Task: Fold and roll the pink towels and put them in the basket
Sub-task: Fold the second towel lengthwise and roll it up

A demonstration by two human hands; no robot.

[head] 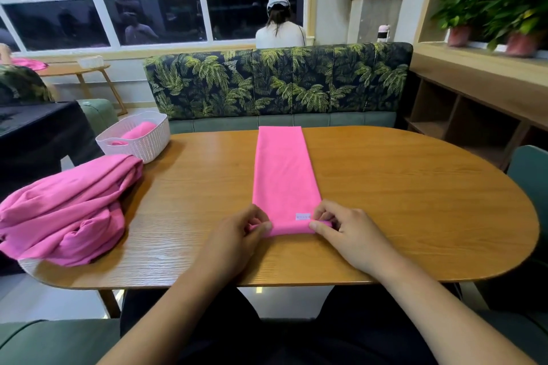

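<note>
A pink towel (283, 169), folded into a long narrow strip, lies on the wooden table (400, 201) and runs away from me to the far edge. Its near end is turned into a small roll. My left hand (243, 231) pinches the left end of that roll, and my right hand (341, 225) pinches the right end beside a small white label. A heap of loose pink towels (65, 210) sits at the table's left. The white woven basket (139, 142) stands at the back left and holds a rolled pink towel (138, 130).
A leaf-print bench (275, 83) backs the table's far side, with a person seated beyond it facing away. Wooden shelving (462, 115) and potted plants are at the right. A teal chair (530, 178) stands by the table's right end.
</note>
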